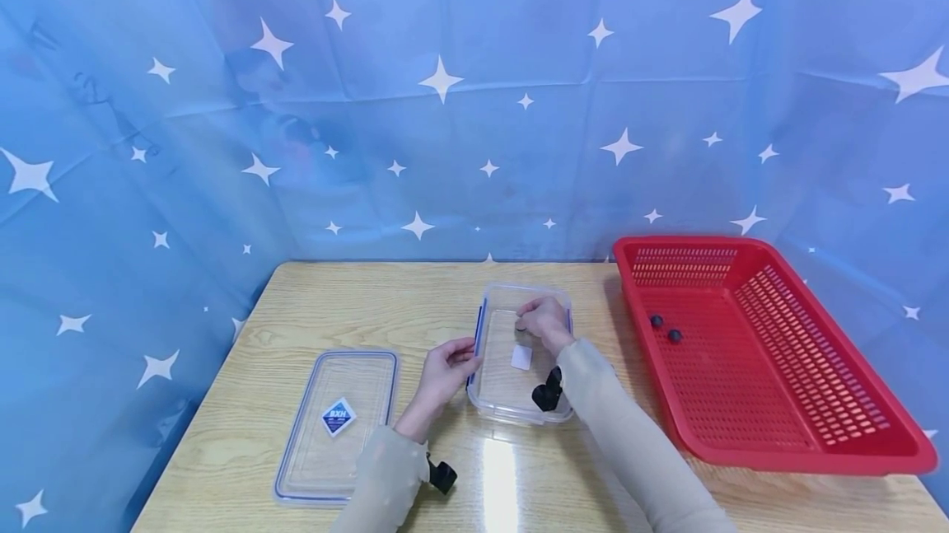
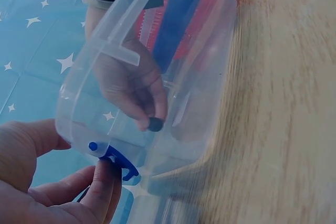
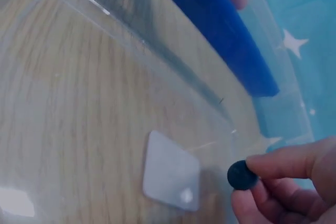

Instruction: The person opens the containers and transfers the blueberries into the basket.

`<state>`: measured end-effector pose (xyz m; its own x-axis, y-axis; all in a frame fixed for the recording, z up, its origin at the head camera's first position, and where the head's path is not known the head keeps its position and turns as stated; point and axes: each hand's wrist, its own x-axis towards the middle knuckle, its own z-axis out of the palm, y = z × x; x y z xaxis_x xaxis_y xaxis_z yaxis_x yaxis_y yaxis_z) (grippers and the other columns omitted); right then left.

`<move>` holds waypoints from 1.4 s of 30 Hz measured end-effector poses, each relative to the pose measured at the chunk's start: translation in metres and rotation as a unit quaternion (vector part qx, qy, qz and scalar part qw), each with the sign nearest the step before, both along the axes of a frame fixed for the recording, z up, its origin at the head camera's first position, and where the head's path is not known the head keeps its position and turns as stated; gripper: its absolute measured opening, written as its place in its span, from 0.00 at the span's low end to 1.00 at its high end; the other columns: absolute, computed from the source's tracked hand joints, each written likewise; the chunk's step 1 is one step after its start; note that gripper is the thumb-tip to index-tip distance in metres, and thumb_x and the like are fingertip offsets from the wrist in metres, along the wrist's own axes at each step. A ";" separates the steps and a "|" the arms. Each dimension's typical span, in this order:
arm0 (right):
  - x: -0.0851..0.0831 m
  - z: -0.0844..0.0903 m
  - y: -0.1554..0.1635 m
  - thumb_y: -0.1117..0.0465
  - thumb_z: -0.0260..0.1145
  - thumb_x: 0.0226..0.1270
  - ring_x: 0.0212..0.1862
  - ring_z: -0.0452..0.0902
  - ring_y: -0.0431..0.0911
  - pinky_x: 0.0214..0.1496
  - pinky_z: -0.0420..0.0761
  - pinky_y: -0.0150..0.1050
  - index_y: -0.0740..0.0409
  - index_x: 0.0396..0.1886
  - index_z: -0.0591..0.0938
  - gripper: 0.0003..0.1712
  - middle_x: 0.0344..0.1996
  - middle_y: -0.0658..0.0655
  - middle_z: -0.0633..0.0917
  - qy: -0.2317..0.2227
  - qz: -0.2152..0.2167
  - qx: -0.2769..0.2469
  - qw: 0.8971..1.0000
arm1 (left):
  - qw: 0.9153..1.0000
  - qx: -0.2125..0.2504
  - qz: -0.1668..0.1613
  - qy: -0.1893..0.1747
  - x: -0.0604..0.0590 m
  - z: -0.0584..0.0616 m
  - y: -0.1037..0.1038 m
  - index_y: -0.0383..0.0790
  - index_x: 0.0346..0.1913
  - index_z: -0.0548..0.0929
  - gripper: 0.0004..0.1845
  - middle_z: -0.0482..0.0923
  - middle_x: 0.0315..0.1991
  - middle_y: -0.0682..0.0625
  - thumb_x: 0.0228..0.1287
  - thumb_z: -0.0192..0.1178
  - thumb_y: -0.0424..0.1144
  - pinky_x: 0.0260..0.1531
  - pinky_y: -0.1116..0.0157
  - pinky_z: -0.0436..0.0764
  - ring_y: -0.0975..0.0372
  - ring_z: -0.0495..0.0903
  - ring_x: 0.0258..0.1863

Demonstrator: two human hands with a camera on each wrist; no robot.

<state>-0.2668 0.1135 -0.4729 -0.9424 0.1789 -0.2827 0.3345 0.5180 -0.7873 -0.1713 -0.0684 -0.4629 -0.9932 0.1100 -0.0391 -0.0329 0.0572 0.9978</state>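
Note:
A clear plastic food container (image 1: 511, 401) with blue side clips stands uncovered on the table. My left hand (image 1: 443, 368) holds its left side, thumb and fingers around the rim by a blue clip (image 2: 119, 162). Inside the container, my right hand (image 1: 544, 322) pinches a small dark ball (image 3: 242, 175) between thumb and fingertips. The ball also shows through the clear wall in the left wrist view. A white square (image 3: 170, 171) lies flat at the container's bottom; whether it is a sticker or a loose piece I cannot tell.
The clear lid (image 1: 363, 381) with a blue rim and a label lies on the table at left. A red plastic basket (image 1: 771, 401) stands at right, with two dark balls (image 1: 675, 335) near its left side. Behind the table hangs a blue star-patterned curtain (image 1: 445, 146).

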 end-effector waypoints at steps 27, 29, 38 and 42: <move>0.027 0.106 0.084 0.62 0.65 0.62 0.47 0.71 0.49 0.52 0.72 0.40 0.70 0.51 0.77 0.20 0.47 0.64 0.78 0.127 0.047 -0.111 0.984 | 1.000 -0.006 0.003 0.013 -0.013 -0.028 0.000 0.18 0.51 0.73 0.20 0.76 0.46 0.27 0.56 0.60 0.24 0.41 0.72 0.79 0.51 0.78 0.43; 0.031 0.111 0.096 0.59 0.65 0.62 0.49 0.69 0.51 0.53 0.72 0.44 0.66 0.52 0.78 0.21 0.49 0.62 0.77 0.125 0.030 -0.091 0.987 | 1.000 -0.005 0.001 0.014 -0.010 -0.021 0.001 0.16 0.51 0.73 0.20 0.75 0.46 0.26 0.56 0.59 0.23 0.41 0.73 0.79 0.50 0.78 0.43; 0.053 0.120 0.164 0.49 0.63 0.64 0.46 0.70 0.42 0.48 0.74 0.34 0.61 0.57 0.75 0.27 0.44 0.48 0.77 0.134 0.014 -0.092 0.987 | 1.000 -0.007 -0.003 0.013 0.000 0.000 0.001 0.15 0.51 0.72 0.19 0.74 0.46 0.24 0.57 0.58 0.23 0.41 0.74 0.78 0.47 0.77 0.44; 0.063 0.116 0.192 0.59 0.66 0.62 0.38 0.76 0.36 0.39 0.78 0.24 0.55 0.46 0.82 0.13 0.35 0.41 0.80 0.158 0.002 -0.217 0.963 | 1.000 -0.004 -0.005 0.013 0.000 -0.003 0.001 0.15 0.51 0.72 0.19 0.74 0.47 0.24 0.57 0.58 0.23 0.41 0.74 0.78 0.47 0.77 0.44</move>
